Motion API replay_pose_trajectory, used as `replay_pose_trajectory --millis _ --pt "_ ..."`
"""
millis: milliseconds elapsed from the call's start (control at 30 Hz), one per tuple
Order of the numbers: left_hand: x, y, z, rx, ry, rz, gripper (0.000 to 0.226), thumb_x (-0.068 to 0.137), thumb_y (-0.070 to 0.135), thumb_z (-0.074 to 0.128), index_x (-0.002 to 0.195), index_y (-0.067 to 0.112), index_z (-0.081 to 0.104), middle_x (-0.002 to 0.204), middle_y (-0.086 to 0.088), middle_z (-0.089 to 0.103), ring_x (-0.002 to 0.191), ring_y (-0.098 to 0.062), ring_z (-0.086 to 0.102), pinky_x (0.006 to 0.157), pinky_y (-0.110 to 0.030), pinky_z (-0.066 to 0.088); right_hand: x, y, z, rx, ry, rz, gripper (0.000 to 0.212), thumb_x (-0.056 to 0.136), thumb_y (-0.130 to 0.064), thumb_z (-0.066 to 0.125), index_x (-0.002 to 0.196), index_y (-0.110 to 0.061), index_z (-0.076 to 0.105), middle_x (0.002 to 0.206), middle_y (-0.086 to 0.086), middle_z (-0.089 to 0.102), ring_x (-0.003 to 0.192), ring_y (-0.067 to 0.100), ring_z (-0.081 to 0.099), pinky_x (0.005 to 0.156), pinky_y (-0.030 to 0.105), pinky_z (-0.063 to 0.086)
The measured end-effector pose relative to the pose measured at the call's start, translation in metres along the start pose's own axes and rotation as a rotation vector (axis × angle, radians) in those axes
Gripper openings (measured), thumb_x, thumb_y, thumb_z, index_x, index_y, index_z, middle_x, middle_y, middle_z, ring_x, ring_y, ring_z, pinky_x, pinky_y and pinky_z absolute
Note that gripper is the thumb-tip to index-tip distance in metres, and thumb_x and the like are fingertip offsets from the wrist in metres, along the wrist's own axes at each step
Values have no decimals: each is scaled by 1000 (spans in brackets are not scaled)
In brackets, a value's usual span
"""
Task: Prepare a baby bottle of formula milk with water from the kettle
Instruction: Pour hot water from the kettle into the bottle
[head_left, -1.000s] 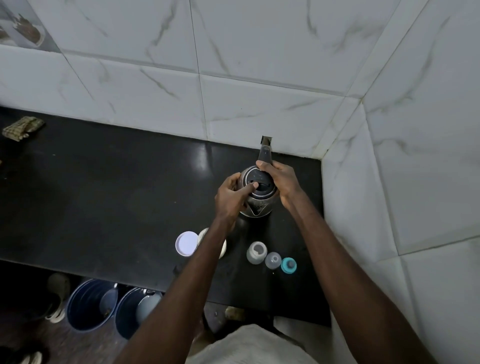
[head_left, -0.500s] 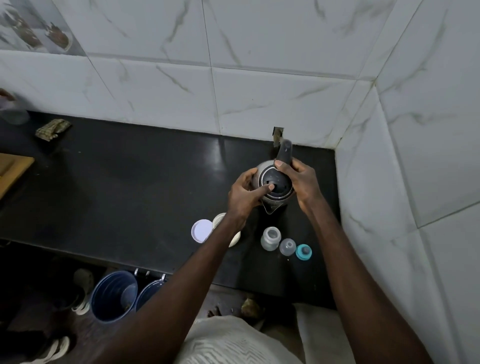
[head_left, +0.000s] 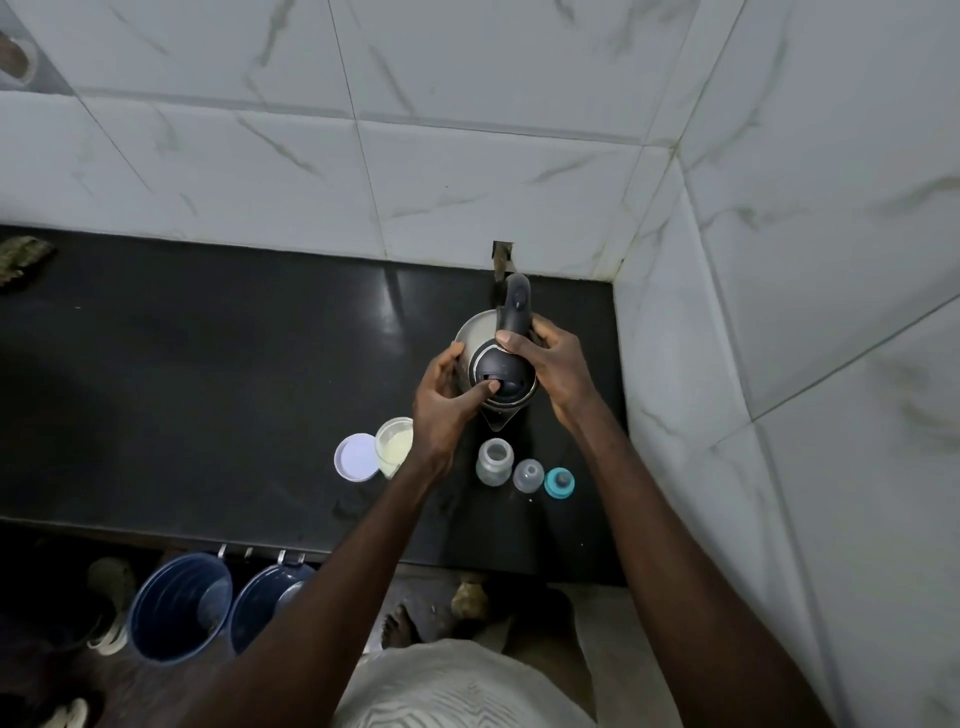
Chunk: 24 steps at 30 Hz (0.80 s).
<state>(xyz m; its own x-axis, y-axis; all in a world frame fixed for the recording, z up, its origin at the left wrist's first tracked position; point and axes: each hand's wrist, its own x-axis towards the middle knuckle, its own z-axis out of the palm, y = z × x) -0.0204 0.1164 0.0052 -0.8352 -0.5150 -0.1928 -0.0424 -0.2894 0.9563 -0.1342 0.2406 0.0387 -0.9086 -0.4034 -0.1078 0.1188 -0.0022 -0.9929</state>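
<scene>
A steel kettle (head_left: 475, 332) with a black lid (head_left: 503, 375) and black handle stands at the back right of the dark counter (head_left: 208, 374). My right hand (head_left: 553, 366) grips the handle base beside the lid. My left hand (head_left: 447, 400) holds the kettle's left side, its thumb pressing on the lid. In front stand the open clear baby bottle (head_left: 494, 461), a clear cap (head_left: 528, 475) and a teal teat ring (head_left: 559, 483). An open tub of pale formula (head_left: 393, 446) and its white lid (head_left: 356, 457) sit to the left.
White marble-tiled walls close the counter at the back and right. A small notch in the wall (head_left: 501, 257) lies behind the kettle. A cloth (head_left: 21, 257) lies far left. Two blue buckets (head_left: 179, 605) stand on the floor below the counter edge.
My left thumb has stayed on the kettle lid while the kettle tilted slightly, showing more of its steel side. The camera view shifted a little; the bottle parts have not moved.
</scene>
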Motion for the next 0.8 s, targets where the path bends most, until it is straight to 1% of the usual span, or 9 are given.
replay_pose_trajectory --millis 100,167,267,367,433,500,567,667,800 --pt "-5 -1 -2 -45 10 8 69 80 -6 83 141 10 56 137 -5 67 128 -16 64 105 -35 54 -3 0 4 -22 -8 -8 27 84 -22 86 109 -21 77 110 8 79 99 19 75 93 44 62" --pt "-7 -2 -4 -69 10 12 69 80 -8 82 141 8 55 137 -8 67 128 -18 64 104 -35 55 -4 0 7 -41 -14 -24 28 83 -23 87 109 -24 77 111 4 79 103 20 75 95 45 62" --pt "-8 -5 -6 -71 17 11 70 80 -10 81 142 6 54 137 -11 66 129 -22 63 106 -39 54 -6 3 8 -55 -11 -34 37 83 -21 87 118 -18 76 115 2 78 108 20 74 96 44 61" --pt "-10 -7 -5 -65 7 22 72 78 -13 80 142 6 53 139 -11 65 131 -23 61 109 -42 52 -9 2 6 -40 -7 -28 46 84 -16 87 127 -9 73 120 -1 76 109 15 74 93 37 61" --pt "-12 -8 -4 -67 2 29 74 77 -15 79 143 7 53 141 -11 64 132 -22 61 109 -40 52 -13 2 4 -31 -16 -29 50 84 -14 86 131 -7 70 121 -4 75 110 14 74 90 33 61" --pt "-15 -9 -2 -78 -4 37 75 77 -16 78 144 7 53 142 -10 63 132 -22 61 108 -38 53 -16 3 2 -21 -24 -35 52 84 -13 86 133 -7 69 120 -7 76 111 15 73 90 34 62" --pt "-17 -10 0 -98 -7 46 76 77 -18 77 145 6 52 142 -12 62 132 -23 61 107 -37 53 -19 4 0 -18 -28 -42 52 84 -13 86 133 -8 69 124 -6 74 114 16 73 93 38 62" --pt "-18 -10 2 -110 -13 56 78 76 -21 75 146 4 50 143 -13 62 132 -22 61 102 -31 55 -21 5 0 -12 -25 -62 47 84 -14 86 129 -13 71 133 0 70 119 19 70 98 42 61" --pt "-19 -10 2 -104 -32 58 80 75 -21 75 146 4 50 143 -12 61 133 -24 60 106 -35 54 -25 5 -1 1 -13 -69 45 84 -13 86 126 -19 71 132 1 71 119 20 70 97 40 61"
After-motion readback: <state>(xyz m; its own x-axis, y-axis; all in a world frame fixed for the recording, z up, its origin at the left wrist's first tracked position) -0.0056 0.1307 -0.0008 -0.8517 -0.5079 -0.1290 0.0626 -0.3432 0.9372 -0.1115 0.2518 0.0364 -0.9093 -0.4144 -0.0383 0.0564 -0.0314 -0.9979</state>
